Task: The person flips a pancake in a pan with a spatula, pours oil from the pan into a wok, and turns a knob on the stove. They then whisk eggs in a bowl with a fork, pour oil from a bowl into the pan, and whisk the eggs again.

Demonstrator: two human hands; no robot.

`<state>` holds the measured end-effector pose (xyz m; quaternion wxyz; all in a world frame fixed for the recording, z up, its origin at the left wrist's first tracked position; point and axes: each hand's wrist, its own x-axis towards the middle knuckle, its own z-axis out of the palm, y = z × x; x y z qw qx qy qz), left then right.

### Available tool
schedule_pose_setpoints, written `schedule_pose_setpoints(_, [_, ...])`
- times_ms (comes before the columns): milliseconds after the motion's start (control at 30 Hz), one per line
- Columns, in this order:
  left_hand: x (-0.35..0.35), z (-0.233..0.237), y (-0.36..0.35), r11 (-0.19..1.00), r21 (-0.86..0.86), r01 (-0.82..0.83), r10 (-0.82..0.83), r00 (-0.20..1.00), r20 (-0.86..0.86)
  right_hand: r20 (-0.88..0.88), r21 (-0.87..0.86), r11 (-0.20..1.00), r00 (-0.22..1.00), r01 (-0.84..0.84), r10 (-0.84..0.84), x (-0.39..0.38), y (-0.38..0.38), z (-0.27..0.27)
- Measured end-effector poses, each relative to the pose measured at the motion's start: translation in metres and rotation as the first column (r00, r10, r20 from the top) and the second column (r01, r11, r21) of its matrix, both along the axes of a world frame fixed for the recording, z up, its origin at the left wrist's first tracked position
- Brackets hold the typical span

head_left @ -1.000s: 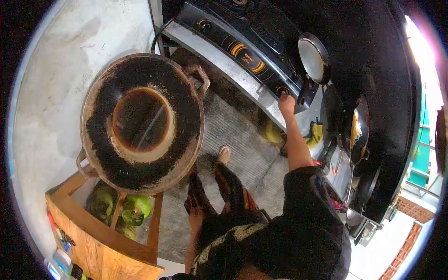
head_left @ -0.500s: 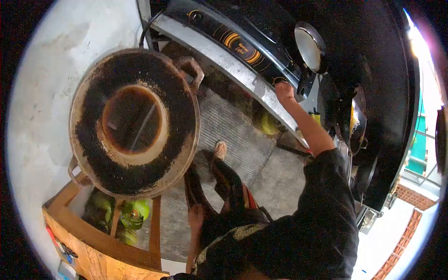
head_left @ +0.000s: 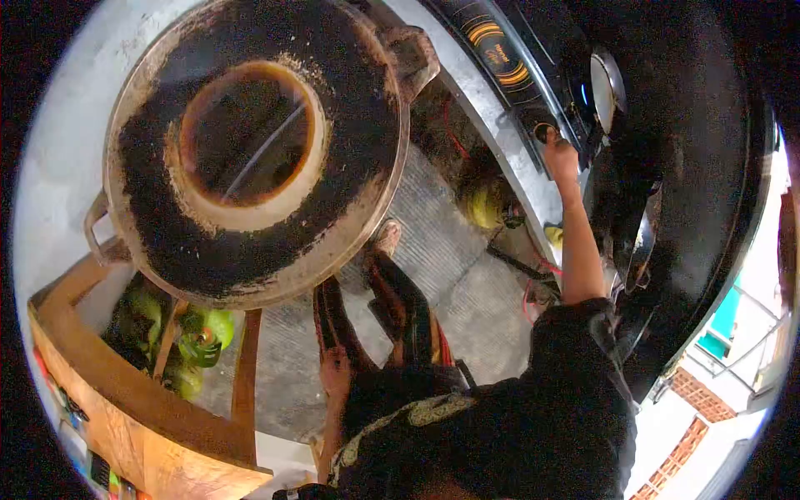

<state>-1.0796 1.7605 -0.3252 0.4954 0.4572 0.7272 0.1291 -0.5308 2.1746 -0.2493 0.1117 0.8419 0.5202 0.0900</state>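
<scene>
My right hand point(head_left: 561, 158) is at the front of the black gas stove point(head_left: 521, 83), its fingers closed around the round control knob point(head_left: 543, 133). Just beyond it sits a small frying pan point(head_left: 606, 90) with a pale inside, on the stove top. Down beside my leg hangs my left hand point(head_left: 335, 372), its fingers loose, with nothing seen in it. A large blackened wok point(head_left: 358, 158) with two loop handles fills the upper left; dark, shiny liquid point(head_left: 250, 142) pools in its middle.
A wooden stand point(head_left: 108, 342) is below the wok, with a green gas cylinder point(head_left: 204, 333) beneath. Another yellow-green cylinder point(head_left: 483, 207) stands under the stove's metal counter point(head_left: 487, 108). Farther right on the stove lies another pan point(head_left: 643, 242), partly in shadow.
The view has shifted, so the wok looks larger and higher and the stove lies further right. My right hand stays at the knob; my left hand still hangs low.
</scene>
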Motion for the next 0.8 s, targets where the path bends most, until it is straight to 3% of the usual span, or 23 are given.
schedule_pose_setpoints(33, [-0.001, -0.002, -0.005, 0.998, -0.051, 0.029, -0.031, 0.998, -0.047, -0.245, 0.025, 0.982, 0.953, 0.188, -0.177, 0.005, -0.007, -0.004])
schedule_pose_setpoints(67, [-0.001, -0.004, -0.009, 0.993, -0.100, 0.055, -0.064, 0.994, -0.092, -0.475, 0.005, 0.929, 0.818, 0.371, -0.324, 0.010, -0.015, -0.007])
schedule_pose_setpoints(100, [0.000, 0.004, -0.002, 0.984, -0.175, 0.032, -0.044, 0.997, -0.069, -0.669, -0.060, 0.846, 0.608, 0.529, -0.428, 0.011, -0.017, -0.008])
schedule_pose_setpoints(133, [0.001, 0.021, 0.015, 0.969, -0.249, 0.011, -0.023, 0.999, -0.047, -0.817, -0.062, 0.747, 0.396, 0.662, -0.420, 0.019, -0.019, -0.022])
schedule_pose_setpoints(167, [0.003, 0.031, 0.026, 0.947, -0.321, -0.010, 0.001, 1.000, -0.027, -0.905, -0.104, 0.731, 0.242, 0.674, -0.351, 0.019, -0.016, -0.024])
schedule_pose_setpoints(233, [0.005, 0.034, 0.024, 0.959, -0.269, -0.087, 0.095, 0.995, 0.016, -0.978, -0.200, 0.705, -0.093, 0.681, -0.187, 0.014, -0.015, -0.027])
schedule_pose_setpoints(267, [0.005, 0.035, 0.024, 0.963, -0.241, -0.124, 0.137, 0.990, 0.041, -0.990, -0.140, 0.688, -0.124, 0.712, -0.073, 0.011, -0.013, -0.033])
schedule_pose_setpoints(367, [0.002, 0.008, -0.007, 0.980, -0.179, -0.083, 0.087, 0.996, 0.014, -0.999, -0.011, 0.722, 0.023, 0.691, -0.037, 0.033, -0.014, -0.058])
schedule_pose_setpoints(467, [0.002, 0.019, 0.005, 0.978, -0.203, -0.056, 0.061, 0.998, 0.019, -0.990, 0.022, 0.553, 0.094, 0.833, -0.103, 0.017, -0.004, -0.053])
schedule_pose_setpoints(567, [0.005, 0.026, 0.011, 0.963, -0.247, -0.108, 0.115, 0.993, 0.014, -0.915, 0.198, 0.609, 0.368, 0.768, -0.166, 0.002, -0.002, -0.045])
schedule_pose_setpoints(633, [0.004, 0.023, 0.007, 0.967, -0.228, -0.115, 0.135, 0.988, 0.073, -0.755, 0.402, 0.705, 0.647, 0.585, -0.107, 0.066, -0.009, -0.096])
schedule_pose_setpoints(700, [0.006, 0.019, 0.005, 0.970, -0.208, -0.122, 0.142, 0.986, 0.084, -0.638, 0.479, 0.750, 0.768, 0.456, -0.060, 0.077, -0.011, -0.103])
schedule_pose_setpoints(800, [0.006, 0.020, 0.007, 0.964, -0.237, -0.121, 0.132, 0.991, 0.028, -0.647, 0.471, 0.752, 0.760, 0.462, -0.062, 0.069, -0.011, -0.095])
